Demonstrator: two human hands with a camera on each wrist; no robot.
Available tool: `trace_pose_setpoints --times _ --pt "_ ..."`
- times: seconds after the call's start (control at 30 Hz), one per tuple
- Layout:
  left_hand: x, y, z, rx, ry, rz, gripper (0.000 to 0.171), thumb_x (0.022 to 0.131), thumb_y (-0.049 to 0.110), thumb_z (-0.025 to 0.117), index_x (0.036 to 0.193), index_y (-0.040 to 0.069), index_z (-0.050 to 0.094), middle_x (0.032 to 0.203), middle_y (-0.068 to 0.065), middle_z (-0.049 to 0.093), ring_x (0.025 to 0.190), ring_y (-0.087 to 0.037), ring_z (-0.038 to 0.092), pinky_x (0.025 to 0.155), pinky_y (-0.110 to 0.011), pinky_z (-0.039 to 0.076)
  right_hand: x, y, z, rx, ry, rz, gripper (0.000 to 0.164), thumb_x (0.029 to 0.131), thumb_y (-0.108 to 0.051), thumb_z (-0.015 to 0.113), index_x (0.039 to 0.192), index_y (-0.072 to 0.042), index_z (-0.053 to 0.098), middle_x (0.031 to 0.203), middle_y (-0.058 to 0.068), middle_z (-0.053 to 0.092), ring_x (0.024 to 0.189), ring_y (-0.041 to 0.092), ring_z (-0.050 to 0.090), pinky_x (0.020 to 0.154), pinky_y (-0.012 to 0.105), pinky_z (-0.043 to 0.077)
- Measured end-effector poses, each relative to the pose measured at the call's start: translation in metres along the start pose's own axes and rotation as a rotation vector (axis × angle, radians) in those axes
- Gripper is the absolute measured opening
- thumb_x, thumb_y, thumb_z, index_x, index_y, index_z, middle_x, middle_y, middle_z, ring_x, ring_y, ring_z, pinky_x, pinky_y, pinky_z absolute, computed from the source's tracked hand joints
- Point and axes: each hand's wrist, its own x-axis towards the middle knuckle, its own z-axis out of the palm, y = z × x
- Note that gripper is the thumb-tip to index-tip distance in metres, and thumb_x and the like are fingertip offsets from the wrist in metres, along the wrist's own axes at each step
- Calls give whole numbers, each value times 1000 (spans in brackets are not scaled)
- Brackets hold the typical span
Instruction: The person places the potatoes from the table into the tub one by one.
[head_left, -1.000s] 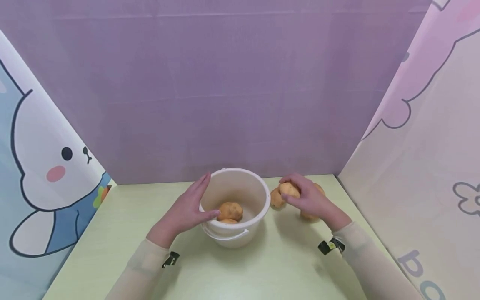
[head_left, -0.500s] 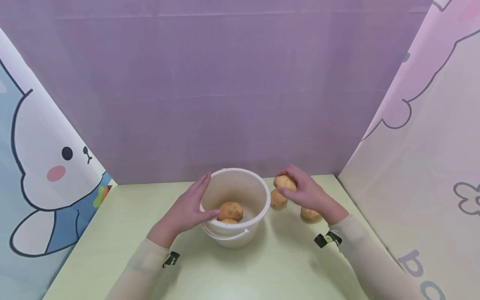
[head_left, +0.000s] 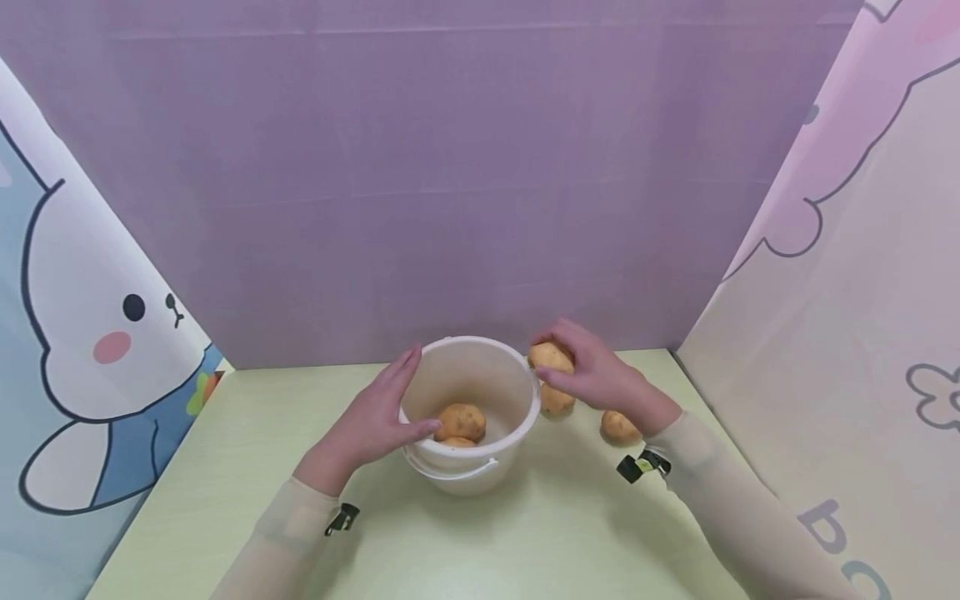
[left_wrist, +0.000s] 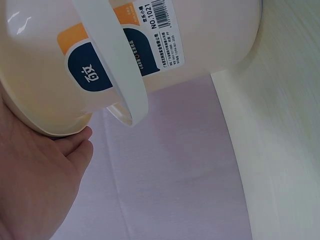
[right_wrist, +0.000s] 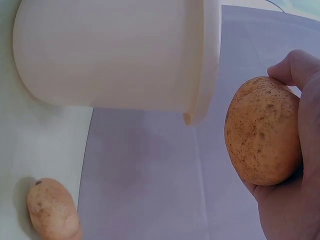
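Observation:
A white bucket (head_left: pixel 495 462) stands upright on the pale table, with potatoes (head_left: pixel 461 422) at its bottom. My left hand (head_left: pixel 375 421) rests at the bucket's left rim, fingers straight and thumb reaching over the opening. In the left wrist view its fingertips (left_wrist: pixel 82 145) lie right at the rim, near the labelled side of the bucket (left_wrist: pixel 200 40). My right hand (head_left: pixel 596 375) grips a potato (head_left: pixel 552 357) raised beside the bucket's right rim. The right wrist view shows this speckled potato (right_wrist: pixel 263 131) between thumb and fingers, at rim height and apart from the bucket.
One potato (head_left: pixel 557 400) lies on the table (head_left: pixel 480 550) just right of the bucket, under my right hand. Farther right, another potato (head_left: pixel 620 427) lies beside my right wrist. A purple cloth wall (head_left: pixel 480 183) stands behind, and printed panels flank both sides.
My right hand has lifted the potato and carried it left toward the bucket's rim, leaving the potato near its wrist more exposed. The left hand and bucket have stayed still.

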Motion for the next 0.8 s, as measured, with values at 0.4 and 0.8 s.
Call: trace_pose_setpoints --times 0.4,0.8 --pt "0 1 0 -6 2 3 123 92 70 78 178 7 17 182 -17 22 165 -44 27 125 -70 34 20 -13 12 45 -36 -7 32 98 -17 82 128 -14 72 121 -2 66 99 20 62 76 37 59" --pt "-1 1 -1 -18 -2 -4 122 92 70 78 178 8 17 183 -15 22 165 -43 28 124 -71 35 38 -17 28 13 -21 -100 36 96 -18 83 130 -12 72 120 1 68 96 18 61 76 37 58"
